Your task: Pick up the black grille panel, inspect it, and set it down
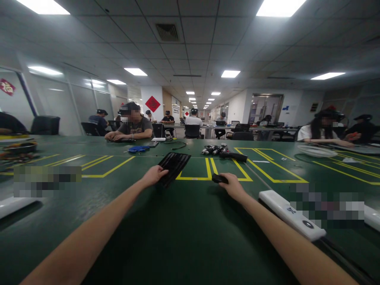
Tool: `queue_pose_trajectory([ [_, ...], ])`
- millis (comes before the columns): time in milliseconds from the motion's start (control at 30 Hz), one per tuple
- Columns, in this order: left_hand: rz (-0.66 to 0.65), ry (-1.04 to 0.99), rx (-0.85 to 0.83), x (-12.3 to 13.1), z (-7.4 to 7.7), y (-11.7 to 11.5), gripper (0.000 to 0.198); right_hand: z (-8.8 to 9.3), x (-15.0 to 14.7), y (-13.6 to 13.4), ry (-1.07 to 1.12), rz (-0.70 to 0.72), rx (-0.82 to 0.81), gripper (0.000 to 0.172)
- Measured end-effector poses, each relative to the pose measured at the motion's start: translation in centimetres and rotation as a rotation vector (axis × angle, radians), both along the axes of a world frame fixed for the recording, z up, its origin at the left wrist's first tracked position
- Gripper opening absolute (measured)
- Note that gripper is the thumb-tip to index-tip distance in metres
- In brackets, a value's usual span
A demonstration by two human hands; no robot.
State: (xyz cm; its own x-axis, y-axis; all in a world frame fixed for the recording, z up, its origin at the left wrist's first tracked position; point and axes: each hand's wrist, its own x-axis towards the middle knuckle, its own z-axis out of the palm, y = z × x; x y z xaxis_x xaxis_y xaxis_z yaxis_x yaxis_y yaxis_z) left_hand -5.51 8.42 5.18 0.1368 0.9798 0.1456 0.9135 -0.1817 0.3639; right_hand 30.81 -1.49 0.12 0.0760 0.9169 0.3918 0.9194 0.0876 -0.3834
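Note:
My left hand (154,175) grips the lower left edge of a flat, dark, rectangular panel (175,167), which is tilted above the green table (133,233). Its exact nature is too blurred to tell. To the right, my right hand (233,185) is closed round a small black object (219,178) just above the table, near the yellow tape lines. The two held things are apart. Beyond them lies a cluster of metallic and black parts (215,149), with a black cylindrical piece (234,156) at its right side.
A white power strip (292,213) with a cable lies beside my right forearm. Blue items (139,149) and a thin black cable (178,145) sit farther back. A person (133,122) sits across the table, another (323,128) at the right.

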Motion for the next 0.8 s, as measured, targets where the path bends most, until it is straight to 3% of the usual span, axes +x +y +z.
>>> queue_pose_trajectory([
  [133, -0.195, -0.397, 0.098, 7.4, -1.7, -2.5, 0.028, -0.7, -2.5, 0.3, 0.268, 0.212, 0.094, 0.041],
  [267, -0.394, -0.465, 0.124, 11.6, -3.7, -4.8, 0.029, -1.8, -3.3, 0.5, 0.487, 0.448, 0.197, 0.037],
  [400, -0.486, -0.468, 0.104, 12.5, -4.6, -6.1, 0.032, -2.5, -3.4, 0.5, 0.478, 0.591, 0.228, 0.032],
  [667, -0.528, -0.476, 0.022, 11.8, -4.6, -6.4, 0.034, -3.3, -5.9, 1.1, 0.446, 0.652, 0.290, 0.034],
  [733, -0.502, -0.569, -0.062, 11.5, -4.3, -6.2, 0.033, -3.3, -6.3, 1.0, 0.431, 0.694, 0.272, 0.037],
  [800, -0.319, -0.782, -0.175, 11.0, -3.8, -5.8, 0.027, -3.2, -6.4, 0.7, 0.436, 0.715, 0.258, 0.042],
])
